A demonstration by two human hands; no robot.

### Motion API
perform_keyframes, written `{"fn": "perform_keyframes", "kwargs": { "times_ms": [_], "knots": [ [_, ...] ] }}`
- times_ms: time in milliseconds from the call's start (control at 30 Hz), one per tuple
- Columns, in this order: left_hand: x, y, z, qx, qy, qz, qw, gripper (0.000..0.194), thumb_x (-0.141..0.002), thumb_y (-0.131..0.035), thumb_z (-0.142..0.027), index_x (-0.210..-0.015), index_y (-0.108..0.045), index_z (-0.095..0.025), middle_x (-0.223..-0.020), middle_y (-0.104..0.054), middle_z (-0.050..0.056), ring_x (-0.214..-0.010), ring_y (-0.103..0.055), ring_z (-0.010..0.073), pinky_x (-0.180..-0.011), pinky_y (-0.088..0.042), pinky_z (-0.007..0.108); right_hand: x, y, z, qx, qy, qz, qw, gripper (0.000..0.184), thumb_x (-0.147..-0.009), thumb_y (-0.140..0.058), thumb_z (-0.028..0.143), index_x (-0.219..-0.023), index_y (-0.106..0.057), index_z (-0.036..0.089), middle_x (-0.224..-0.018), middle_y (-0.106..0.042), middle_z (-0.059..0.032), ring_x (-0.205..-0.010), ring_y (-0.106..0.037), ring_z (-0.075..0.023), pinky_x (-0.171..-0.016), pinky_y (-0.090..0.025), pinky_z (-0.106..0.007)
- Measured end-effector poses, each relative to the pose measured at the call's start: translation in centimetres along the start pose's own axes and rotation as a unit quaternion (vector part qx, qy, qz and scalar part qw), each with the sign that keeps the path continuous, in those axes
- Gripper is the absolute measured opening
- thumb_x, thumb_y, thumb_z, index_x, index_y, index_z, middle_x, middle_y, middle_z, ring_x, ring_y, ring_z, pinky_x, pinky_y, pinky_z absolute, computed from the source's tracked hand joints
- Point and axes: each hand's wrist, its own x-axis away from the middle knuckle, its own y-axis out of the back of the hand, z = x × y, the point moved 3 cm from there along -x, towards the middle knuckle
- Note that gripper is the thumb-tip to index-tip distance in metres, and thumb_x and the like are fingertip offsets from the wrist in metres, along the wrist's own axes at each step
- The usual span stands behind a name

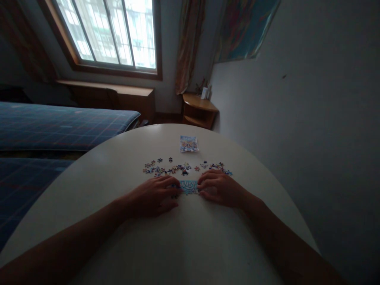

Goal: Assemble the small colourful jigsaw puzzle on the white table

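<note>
Half-curled at either end of puzzle [189,187] with left hand [158,193] and right hand [221,187], equally near; lying lengthwise between both, left to right; grip unclear.

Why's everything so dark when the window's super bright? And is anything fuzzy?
In the head view, the window glares nearly white, while the left hand and right hand look dim, probably because they're lit from the front; also in the head view, the loose puzzle pieces look soft, their little pictures unreadable.
</note>
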Motion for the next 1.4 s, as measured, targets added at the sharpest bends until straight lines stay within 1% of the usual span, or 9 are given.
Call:
{"fn": "perform_keyframes", "kwargs": {
  "times_ms": [100, 200, 400, 533, 900, 1133, 1200, 1267, 1400],
  "knots": [
    [0.1, 0.0, 0.2, 0.008, -0.005, -0.011, 1.0, 0.019, -0.096, -0.053, -0.031, -0.109, -0.062, -0.022, -0.118, -0.063, 0.008, -0.104, -0.063, 0.0213, -0.093, -0.052, 0.038, -0.1, -0.2, -0.1, -0.003, 0.009, -0.009, 1.0, 0.009, -0.085, -0.067, 0.024, -0.092, -0.072, 0.023, -0.099, -0.074, -0.0036, -0.095, -0.066, -0.0183, -0.091, -0.048, -0.038],
    [0.2, -0.1, 0.4, 0.009, -0.01, -0.021, 1.0, 0.015, -0.095, -0.052, -0.028, -0.104, -0.061, -0.021, -0.118, -0.064, 0.008, -0.104, -0.064, 0.0209, -0.093, -0.052, 0.038, 0.0, -0.4, -0.2, -0.002, 0.012, -0.02, 1.0, 0.007, -0.086, -0.066, 0.023, -0.09, -0.071, 0.023, -0.098, -0.074, -0.0046, -0.093, -0.067, -0.0181, -0.089, -0.05, -0.037],
    [0.3, -0.1, 0.6, -0.007, -0.027, -0.028, 0.999, 0.019, -0.088, -0.049, -0.013, -0.101, -0.059, -0.02, -0.12, -0.066, 0.006, -0.103, -0.067, 0.0201, -0.092, -0.055, 0.039, 0.0, -0.5, -0.4, 0.005, 0.013, -0.03, 0.999, 0.007, -0.089, -0.064, 0.023, -0.088, -0.07, 0.022, -0.096, -0.074, -0.0051, -0.09, -0.067, -0.0178, -0.086, -0.05, -0.036],
    [0.3, 0.1, 0.8, 0.012, -0.043, -0.036, 0.998, 0.018, -0.084, -0.049, -0.009, -0.094, -0.058, -0.02, -0.118, -0.068, 0.005, -0.104, -0.066, 0.0189, -0.095, -0.054, 0.038, -0.1, -0.2, -0.1, -0.002, 0.013, -0.02, 1.0, 0.006, -0.086, -0.065, 0.021, -0.09, -0.07, 0.022, -0.098, -0.074, -0.0051, -0.092, -0.067, -0.0177, -0.088, -0.05, -0.036],
    [0.5, 0.6, 0.9, 0.04, -0.037, -0.002, 0.998, 0.023, -0.077, -0.054, -0.009, -0.096, -0.061, -0.022, -0.122, -0.065, 0.005, -0.112, -0.062, 0.0213, -0.1, -0.051, 0.041, 0.0, -0.2, -0.1, -0.01, -0.007, -0.009, 1.0, 0.007, -0.083, -0.068, 0.023, -0.09, -0.069, 0.022, -0.1, -0.073, -0.006, -0.093, -0.067, -0.019, -0.088, -0.05, -0.037],
    [0.5, 0.5, 1.1, 0.012, -0.038, -0.037, 0.999, 0.019, -0.087, -0.049, -0.01, -0.097, -0.061, -0.021, -0.116, -0.068, 0.006, -0.112, -0.062, 0.02, -0.095, -0.053, 0.038, 0.1, -0.4, -0.3, -0.014, -0.004, -0.014, 1.0, 0.009, -0.083, -0.069, 0.023, -0.091, -0.068, 0.022, -0.1, -0.072, -0.0064, -0.093, -0.067, -0.0189, -0.087, -0.051, -0.038],
    [0.6, 0.6, 1.6, -0.018, -0.016, -0.064, 0.998, 0.018, -0.089, -0.049, -0.011, -0.099, -0.062, -0.02, -0.111, -0.069, 0.006, -0.108, -0.062, 0.0196, -0.092, -0.054, 0.038, 0.1, -0.4, -0.3, -0.013, -0.003, -0.014, 1.0, 0.009, -0.083, -0.069, 0.024, -0.092, -0.068, 0.022, -0.1, -0.072, -0.0065, -0.093, -0.067, -0.019, -0.087, -0.051, -0.038],
    [0.8, 0.6, 2.4, -0.052, 0.034, -0.09, 0.994, 0.017, -0.09, -0.05, -0.013, -0.1, -0.062, -0.019, -0.111, -0.068, 0.006, -0.103, -0.063, 0.0197, -0.091, -0.054, 0.039, 0.1, -0.4, -0.3, -0.013, 0.0, -0.012, 1.0, 0.01, -0.083, -0.069, 0.024, -0.093, -0.068, 0.022, -0.101, -0.072, -0.0065, -0.093, -0.067, -0.0192, -0.087, -0.051, -0.038],
    [1.1, 0.3, 4.0, -0.095, 0.129, -0.091, 0.983, 0.027, -0.091, -0.051, -0.018, -0.117, -0.061, -0.019, -0.123, -0.065, 0.008, -0.111, -0.06, 0.0239, -0.099, -0.05, 0.047, 0.0, -0.4, -0.2, -0.013, 0.002, -0.012, 1.0, 0.01, -0.083, -0.068, 0.023, -0.093, -0.068, 0.022, -0.101, -0.072, -0.0063, -0.093, -0.068, -0.0191, -0.087, -0.051, -0.038]
  ]
}}
